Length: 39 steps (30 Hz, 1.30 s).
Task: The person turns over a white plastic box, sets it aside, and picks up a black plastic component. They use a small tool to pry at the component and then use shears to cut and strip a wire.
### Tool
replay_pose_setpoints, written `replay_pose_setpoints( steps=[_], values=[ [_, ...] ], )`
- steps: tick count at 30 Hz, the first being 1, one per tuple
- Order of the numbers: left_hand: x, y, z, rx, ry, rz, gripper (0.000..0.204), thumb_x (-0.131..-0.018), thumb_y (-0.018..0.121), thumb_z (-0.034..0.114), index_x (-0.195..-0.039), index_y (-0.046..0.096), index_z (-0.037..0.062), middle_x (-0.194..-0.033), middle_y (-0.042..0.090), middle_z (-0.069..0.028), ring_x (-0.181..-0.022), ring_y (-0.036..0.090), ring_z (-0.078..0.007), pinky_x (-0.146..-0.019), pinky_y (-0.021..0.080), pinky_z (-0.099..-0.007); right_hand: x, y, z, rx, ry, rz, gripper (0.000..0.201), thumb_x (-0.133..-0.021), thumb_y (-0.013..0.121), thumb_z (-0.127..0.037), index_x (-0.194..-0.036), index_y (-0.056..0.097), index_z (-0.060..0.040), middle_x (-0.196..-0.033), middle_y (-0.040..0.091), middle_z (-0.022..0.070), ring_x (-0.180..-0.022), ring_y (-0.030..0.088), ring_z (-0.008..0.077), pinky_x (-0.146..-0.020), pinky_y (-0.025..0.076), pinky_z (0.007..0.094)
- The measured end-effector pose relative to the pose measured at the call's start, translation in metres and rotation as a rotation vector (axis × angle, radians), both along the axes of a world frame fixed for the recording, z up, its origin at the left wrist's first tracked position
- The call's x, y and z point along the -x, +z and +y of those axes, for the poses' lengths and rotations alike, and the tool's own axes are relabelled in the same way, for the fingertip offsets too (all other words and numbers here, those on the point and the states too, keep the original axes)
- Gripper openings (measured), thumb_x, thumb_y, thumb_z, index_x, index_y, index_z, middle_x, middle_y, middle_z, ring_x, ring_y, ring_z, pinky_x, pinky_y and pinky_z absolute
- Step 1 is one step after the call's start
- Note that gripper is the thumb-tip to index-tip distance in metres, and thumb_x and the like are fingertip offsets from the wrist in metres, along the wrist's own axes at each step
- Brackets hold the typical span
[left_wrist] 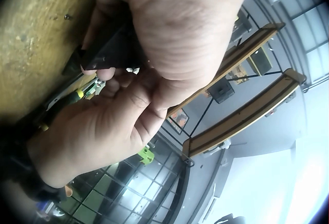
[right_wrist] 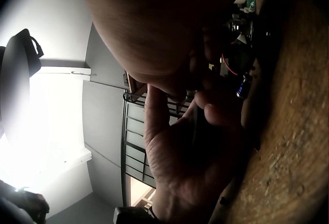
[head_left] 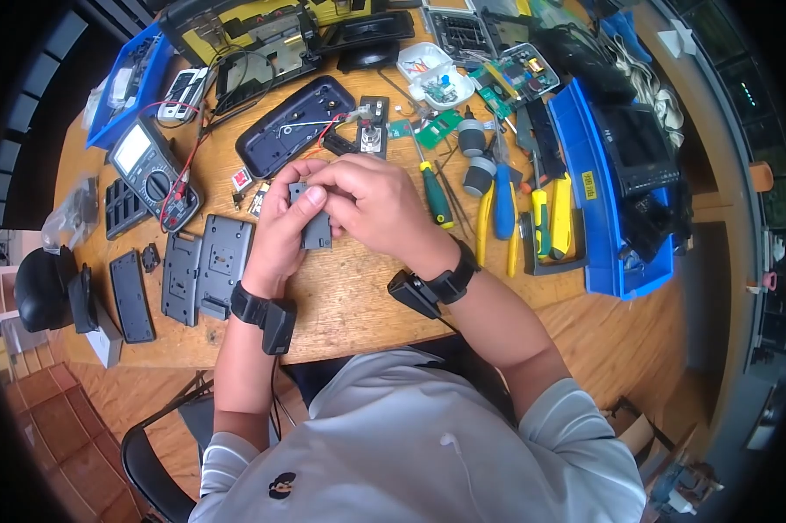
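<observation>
Dark plate (head_left: 317, 231) is gripped by curled fingers of left hand (head_left: 278, 228) and right hand (head_left: 382, 199). Blue bin (head_left: 604, 248) contains black parts (head_left: 646, 218).

The brown wooden counter (head_left: 358, 296) looks scuffed and slightly glossy; the small dark-grey flat piece (head_left: 316, 228) looks like matt plastic; the light-grey short-sleeved shirt (head_left: 384, 436) is soft cloth; the blue open bin (head_left: 595, 209) seems smooth plastic.
</observation>
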State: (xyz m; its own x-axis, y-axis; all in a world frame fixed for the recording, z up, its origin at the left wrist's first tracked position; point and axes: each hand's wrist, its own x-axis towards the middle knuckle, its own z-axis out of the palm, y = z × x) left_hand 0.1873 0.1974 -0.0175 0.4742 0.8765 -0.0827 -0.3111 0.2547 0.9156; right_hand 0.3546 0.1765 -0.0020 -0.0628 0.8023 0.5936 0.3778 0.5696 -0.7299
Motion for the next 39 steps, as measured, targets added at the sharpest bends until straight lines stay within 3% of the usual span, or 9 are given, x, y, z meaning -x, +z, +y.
replay_pose_setpoints(
  steps=[10,12,18,34,37,39],
  values=[
    [-0.0006,-0.001,-0.0012,-0.01,-0.016,-0.038,0.043,-0.101,0.063,0.026,-0.131,0.051,-0.002,-0.103,0.067,-0.0113,-0.082,0.069,-0.0144,-0.07,0.06,-0.0275,0.0002,0.0001,-0.0023,-0.011,0.0,0.003,0.01,-0.085,0.074,-0.007,-0.094,0.072,-0.0038,-0.081,0.069,0.013,-0.073,0.069,0.0296,-0.064,0.054,0.0385],
    [-0.0003,-0.0014,-0.0006,-0.016,-0.028,-0.027,0.043,-0.101,0.063,0.026,-0.13,0.052,-0.0021,-0.104,0.068,-0.0112,-0.083,0.069,-0.0143,-0.07,0.06,-0.0273,-0.0012,0.0025,-0.0036,0.074,-0.014,-0.013,0.013,-0.086,0.069,-0.012,-0.097,0.073,-0.0074,-0.091,0.074,0.0123,-0.084,0.07,0.0336,-0.073,0.056,0.0428],
    [-0.0042,-0.0007,-0.0031,-0.029,0.048,-0.015,0.045,-0.099,0.067,0.028,-0.129,0.052,-0.0024,-0.103,0.068,-0.0111,-0.086,0.069,-0.0145,-0.069,0.06,-0.0276,-0.0014,0.0053,-0.0042,0.059,-0.026,-0.02,0.014,-0.085,0.069,-0.011,-0.098,0.073,-0.0074,-0.09,0.073,0.0127,-0.083,0.07,0.0338,-0.072,0.056,0.0429],
    [-0.0026,0.002,-0.0028,0.028,0.035,-0.028,0.046,-0.097,0.068,0.024,-0.13,0.051,-0.0024,-0.104,0.068,-0.012,-0.084,0.069,-0.0151,-0.068,0.059,-0.0278,-0.0007,-0.0016,-0.0027,0.122,0.044,0.021,0.012,-0.081,0.073,-0.013,-0.091,0.07,-0.0064,-0.088,0.073,0.0117,-0.082,0.07,0.0325,-0.072,0.055,0.0423],
    [-0.0008,0.0024,-0.0018,0.021,-0.029,-0.064,0.046,-0.097,0.068,0.024,-0.13,0.05,-0.0016,-0.102,0.067,-0.0105,-0.081,0.068,-0.0138,-0.067,0.059,-0.0268,-0.0007,0.0,-0.002,0.089,0.021,0.046,0.009,-0.08,0.074,-0.011,-0.086,0.069,-0.007,-0.086,0.072,0.0106,-0.08,0.069,0.0315,-0.071,0.054,0.0417],
    [-0.0016,0.0032,-0.0039,0.055,-0.018,-0.081,0.044,-0.096,0.067,0.023,-0.129,0.052,-0.001,-0.1,0.067,-0.0093,-0.078,0.067,-0.0125,-0.067,0.058,-0.026,0.0004,-0.0028,0.0016,-0.124,0.004,0.007,0.012,-0.083,0.076,-0.004,-0.087,0.066,-0.001,-0.083,0.068,0.0119,-0.063,0.066,0.0258,-0.067,0.054,0.0372]
  ],
)
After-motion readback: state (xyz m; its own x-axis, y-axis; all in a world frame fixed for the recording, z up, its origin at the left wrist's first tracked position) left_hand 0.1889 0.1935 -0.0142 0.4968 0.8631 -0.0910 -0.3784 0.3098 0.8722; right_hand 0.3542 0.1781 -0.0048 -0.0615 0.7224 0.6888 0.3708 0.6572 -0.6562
